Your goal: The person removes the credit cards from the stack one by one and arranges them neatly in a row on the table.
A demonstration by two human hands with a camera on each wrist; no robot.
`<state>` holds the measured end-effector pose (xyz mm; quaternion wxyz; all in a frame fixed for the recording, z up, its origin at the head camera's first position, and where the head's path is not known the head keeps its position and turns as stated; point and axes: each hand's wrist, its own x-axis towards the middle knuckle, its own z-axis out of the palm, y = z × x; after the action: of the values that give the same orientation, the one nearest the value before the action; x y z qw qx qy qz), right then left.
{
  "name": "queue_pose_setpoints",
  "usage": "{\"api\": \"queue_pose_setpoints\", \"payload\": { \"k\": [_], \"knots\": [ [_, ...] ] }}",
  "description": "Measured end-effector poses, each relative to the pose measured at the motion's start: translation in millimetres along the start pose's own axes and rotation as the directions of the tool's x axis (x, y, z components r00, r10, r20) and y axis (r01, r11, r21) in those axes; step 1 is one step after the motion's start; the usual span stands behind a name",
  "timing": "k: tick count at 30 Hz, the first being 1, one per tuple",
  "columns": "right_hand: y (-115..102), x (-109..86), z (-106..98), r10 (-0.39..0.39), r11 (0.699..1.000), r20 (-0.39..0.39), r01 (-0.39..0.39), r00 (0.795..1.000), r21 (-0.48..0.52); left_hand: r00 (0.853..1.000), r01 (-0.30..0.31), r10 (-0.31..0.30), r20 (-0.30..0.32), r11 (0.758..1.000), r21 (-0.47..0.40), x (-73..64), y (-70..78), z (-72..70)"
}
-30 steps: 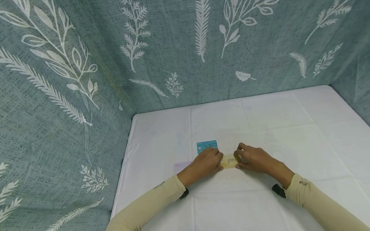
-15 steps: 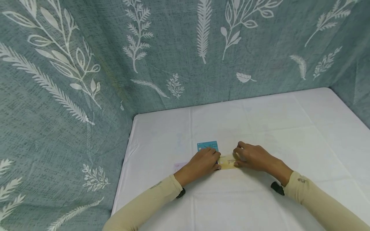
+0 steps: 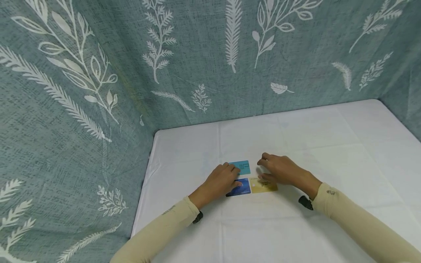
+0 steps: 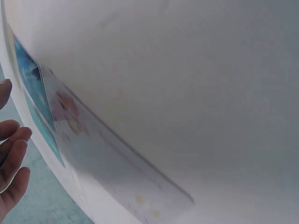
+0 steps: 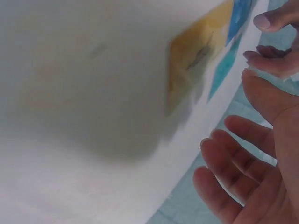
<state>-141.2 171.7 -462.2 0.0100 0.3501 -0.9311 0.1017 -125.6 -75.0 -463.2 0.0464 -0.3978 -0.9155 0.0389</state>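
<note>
Three plastic cards lie flat on the white-covered table. The gold card [image 3: 263, 185] is edge to edge with the blue card [image 3: 243, 187], and the teal card [image 3: 243, 167] lies just behind the blue one. My left hand [image 3: 218, 179] hovers over the left parts of the blue and teal cards, fingers loosely bent. A pale lilac printed card [image 4: 117, 158] shows beside the blue one in the left wrist view; in the head view my left hand and forearm hide it. Above the gold card's right end is my right hand [image 3: 281, 171], fingers relaxed and apart, holding nothing.
A white cloth [image 3: 315, 146] covers the table. Behind it and along the left hangs a green-grey curtain [image 3: 210, 65] with white leaf prints. Black devices sit at the left wrist [image 3: 198, 217] and right wrist [image 3: 306, 202].
Both hands have come off the gold card; the left moved left, uncovering the blue card, and the right lifted slightly back. The gold card came to lie against the blue card.
</note>
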Motion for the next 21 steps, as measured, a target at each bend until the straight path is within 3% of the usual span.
{"api": "queue_pose_setpoints", "payload": {
  "k": [9, 21],
  "knots": [
    [-4, 24.8, 2, -0.020, 1.000, 0.013, 0.020, 1.000, 0.003, 0.992, 0.097, -0.092, 0.085, 0.994, -0.053, -3.5, -14.5, -0.2],
    [-6, 51.2, 9, 0.018, 0.999, 0.100, -0.022, 0.995, 0.039, 0.986, 0.148, -0.143, 0.082, 0.987, -0.060, -2.9, -32.0, 7.1]
  ]
}}
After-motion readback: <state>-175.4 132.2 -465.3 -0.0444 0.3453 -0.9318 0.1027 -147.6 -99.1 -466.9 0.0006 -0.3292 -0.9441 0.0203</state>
